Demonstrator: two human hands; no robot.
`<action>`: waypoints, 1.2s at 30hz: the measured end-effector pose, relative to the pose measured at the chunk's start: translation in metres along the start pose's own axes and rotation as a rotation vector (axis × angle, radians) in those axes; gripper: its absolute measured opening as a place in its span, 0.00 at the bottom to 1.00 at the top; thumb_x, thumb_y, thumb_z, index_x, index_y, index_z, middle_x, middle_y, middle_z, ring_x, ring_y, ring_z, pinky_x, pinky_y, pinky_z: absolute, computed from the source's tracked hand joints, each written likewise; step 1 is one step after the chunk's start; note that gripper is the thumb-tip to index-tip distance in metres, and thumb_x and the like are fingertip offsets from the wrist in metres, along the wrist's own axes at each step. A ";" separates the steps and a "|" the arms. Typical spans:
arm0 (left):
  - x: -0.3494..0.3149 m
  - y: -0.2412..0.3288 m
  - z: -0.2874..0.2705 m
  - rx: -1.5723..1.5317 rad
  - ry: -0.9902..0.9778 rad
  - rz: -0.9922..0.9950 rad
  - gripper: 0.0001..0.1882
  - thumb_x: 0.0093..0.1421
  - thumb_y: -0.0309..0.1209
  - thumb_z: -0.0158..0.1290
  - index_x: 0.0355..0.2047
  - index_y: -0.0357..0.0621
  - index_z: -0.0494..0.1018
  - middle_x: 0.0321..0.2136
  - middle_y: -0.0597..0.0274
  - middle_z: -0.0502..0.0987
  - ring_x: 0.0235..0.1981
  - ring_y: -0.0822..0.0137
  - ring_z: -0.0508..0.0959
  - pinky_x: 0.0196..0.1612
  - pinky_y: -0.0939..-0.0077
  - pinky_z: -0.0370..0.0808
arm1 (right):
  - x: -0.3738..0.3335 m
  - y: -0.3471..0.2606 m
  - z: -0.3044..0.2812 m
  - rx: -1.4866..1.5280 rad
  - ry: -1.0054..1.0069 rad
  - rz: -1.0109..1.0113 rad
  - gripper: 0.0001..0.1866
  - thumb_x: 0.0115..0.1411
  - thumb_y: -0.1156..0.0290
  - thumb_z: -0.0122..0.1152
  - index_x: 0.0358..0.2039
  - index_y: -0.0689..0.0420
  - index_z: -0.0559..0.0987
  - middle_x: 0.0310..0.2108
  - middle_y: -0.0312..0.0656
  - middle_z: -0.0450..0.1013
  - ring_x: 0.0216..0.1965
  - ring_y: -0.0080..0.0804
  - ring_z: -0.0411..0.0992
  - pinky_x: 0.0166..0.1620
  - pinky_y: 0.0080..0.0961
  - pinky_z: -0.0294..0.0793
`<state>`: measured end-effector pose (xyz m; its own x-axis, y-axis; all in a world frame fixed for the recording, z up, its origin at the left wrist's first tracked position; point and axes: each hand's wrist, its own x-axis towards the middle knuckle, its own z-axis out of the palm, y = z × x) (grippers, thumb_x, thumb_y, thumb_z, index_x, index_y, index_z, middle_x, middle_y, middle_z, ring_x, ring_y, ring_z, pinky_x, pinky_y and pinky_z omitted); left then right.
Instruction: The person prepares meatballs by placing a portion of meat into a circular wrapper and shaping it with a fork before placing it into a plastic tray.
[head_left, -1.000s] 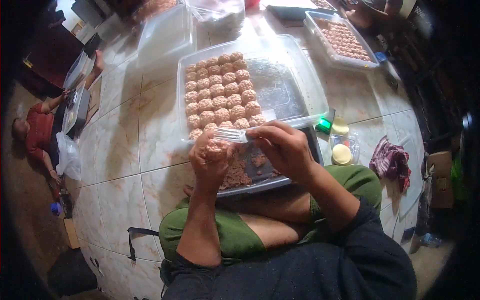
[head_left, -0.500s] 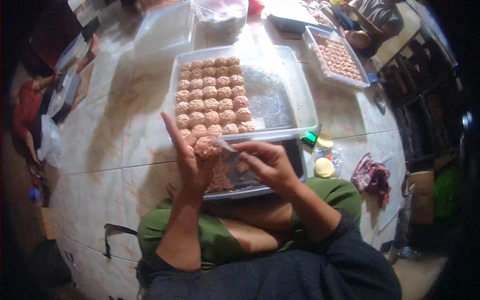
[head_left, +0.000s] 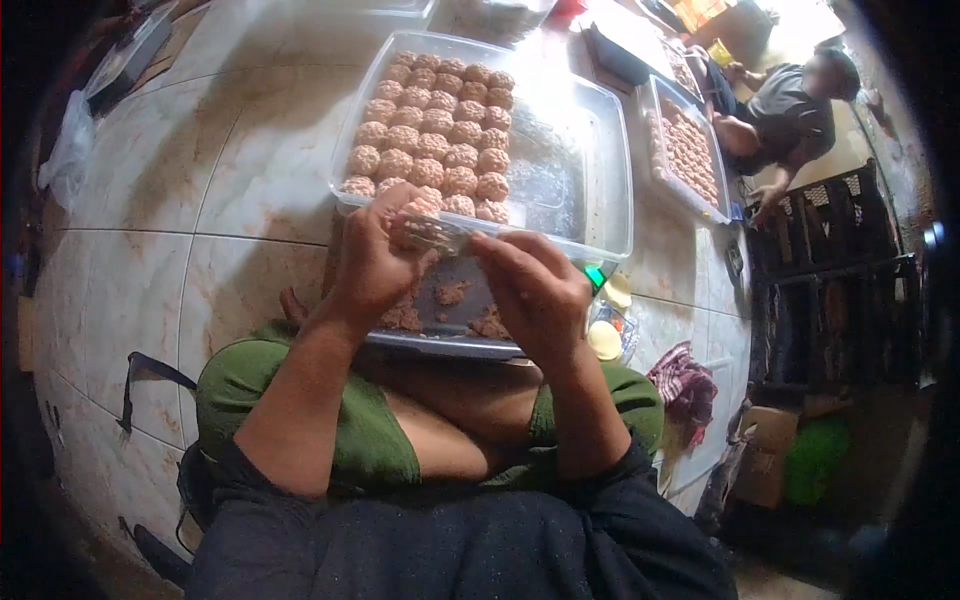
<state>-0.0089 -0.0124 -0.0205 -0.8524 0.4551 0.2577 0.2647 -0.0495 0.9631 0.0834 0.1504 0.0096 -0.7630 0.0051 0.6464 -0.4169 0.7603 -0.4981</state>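
Since half a second ago, the left hand [head_left: 380, 255] has gone from splayed fingers to curled ones, and the fork's tines now lie lower across the pinkish ball. From the head view, both bare forearms reach forward over crossed legs in green shorts [head_left: 385, 435] and meet above the near edge of a clear box [head_left: 622, 165]. Its left side holds rows of lumpy balls [head_left: 435, 120].

Beneath the hands sits a dark tray [head_left: 440, 347] with reddish-brown mixture [head_left: 403, 312]. Pale marbled tiles [head_left: 130, 290] spread all around. To the right are yellow discs [head_left: 604, 340], a checked cloth [head_left: 685, 380] and a dark rack [head_left: 840, 275]. Farther up, I see a co-worker in grey [head_left: 795, 110] near a second clear box [head_left: 722, 208].

The pinkish ball [head_left: 422, 208] is cupped between the left thumb and fingers. The right hand [head_left: 535, 285] pinches the clear fork [head_left: 435, 237] by its handle; whether the tines press in, I cannot tell.
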 end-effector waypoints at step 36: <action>0.006 0.002 0.003 0.230 0.028 0.133 0.26 0.48 0.23 0.62 0.47 0.41 0.66 0.24 0.63 0.73 0.26 0.77 0.74 0.30 0.79 0.73 | 0.007 -0.017 -0.016 0.002 -0.047 0.124 0.11 0.52 0.81 0.59 0.37 0.58 0.80 0.32 0.47 0.76 0.32 0.40 0.77 0.34 0.29 0.76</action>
<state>-0.0122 -0.0068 -0.0171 -0.8146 0.4332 0.3858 0.4680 0.0978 0.8783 0.0931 0.1478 0.0324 -0.8310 0.0683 0.5521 -0.3190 0.7547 -0.5734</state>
